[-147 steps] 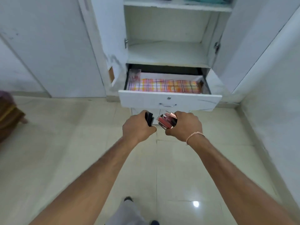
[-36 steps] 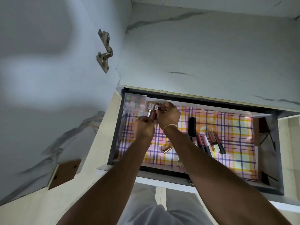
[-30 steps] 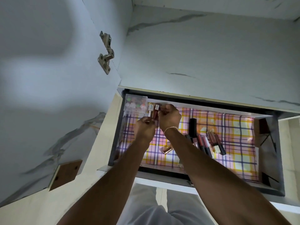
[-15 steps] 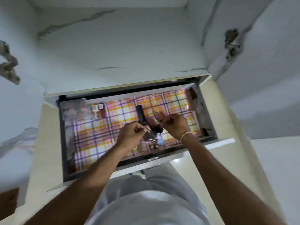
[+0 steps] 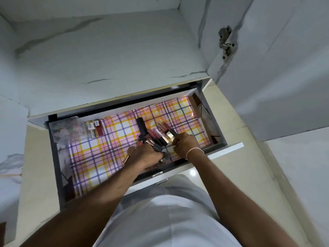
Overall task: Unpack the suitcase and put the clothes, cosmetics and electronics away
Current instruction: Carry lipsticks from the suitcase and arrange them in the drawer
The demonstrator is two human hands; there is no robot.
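The open drawer has a pink, yellow and purple plaid liner. A row of lipstick and gloss tubes lies right of its middle, with a long black tube beside them. My left hand is closed over dark tubes at the near end of the row. A rose-gold tube lies at its left side. My right hand pinches a gold-capped tube at the row's right end. Two small bottles stand at the back left beside a clear plastic box.
The drawer front with its metal handle presses against my body. Above the drawer is a white marble-patterned shelf. An open cupboard door with a metal hinge stands to the right. Pale floor tiles lie on both sides.
My hands left the two small bottles standing by the clear box at the back left. They moved right and nearer, onto the row of tubes. The view swung left.
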